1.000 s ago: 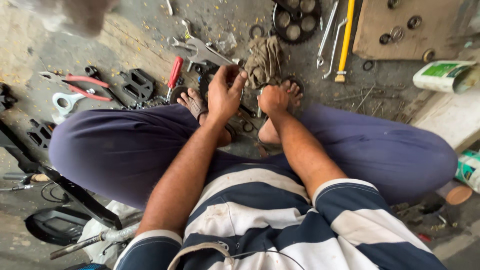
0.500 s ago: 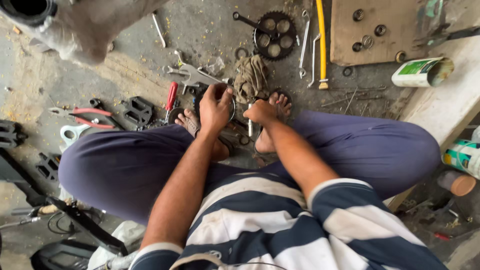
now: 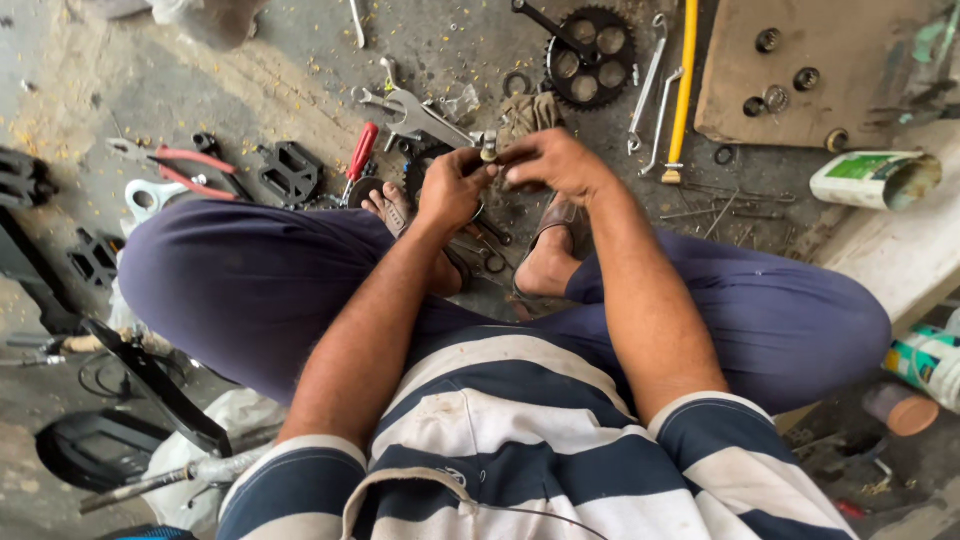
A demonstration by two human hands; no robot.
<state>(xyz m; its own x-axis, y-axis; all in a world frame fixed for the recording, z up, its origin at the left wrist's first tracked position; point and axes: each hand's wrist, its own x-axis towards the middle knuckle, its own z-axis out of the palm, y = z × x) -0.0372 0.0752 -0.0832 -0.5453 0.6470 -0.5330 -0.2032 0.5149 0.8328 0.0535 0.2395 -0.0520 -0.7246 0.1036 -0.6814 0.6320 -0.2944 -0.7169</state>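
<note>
I squat on a dirty concrete floor, knees spread, in dark blue trousers and a striped shirt. My left hand (image 3: pixel 448 188) and my right hand (image 3: pixel 553 162) meet above my sandalled feet. Between their fingertips they pinch a small metal part (image 3: pixel 489 147), like a short bolt or axle piece. Both hands are closed on it. Just beyond them lie a spanner (image 3: pixel 418 113), a dirty rag (image 3: pixel 528 112) and a red-handled screwdriver (image 3: pixel 360 153).
A black chainring with crank (image 3: pixel 590 60) and a yellow-handled tool (image 3: pixel 683 90) lie ahead. Red pliers (image 3: pixel 175 165) and black pedals (image 3: pixel 288 172) are to the left. At right are a brown board (image 3: pixel 800 70) with small parts, and tins (image 3: pixel 870 180). A bicycle saddle (image 3: pixel 95 450) lies at lower left.
Both hands have lifted from near my feet and come together on the small metal part. The view has shifted forward, showing more of the chainring and board.
</note>
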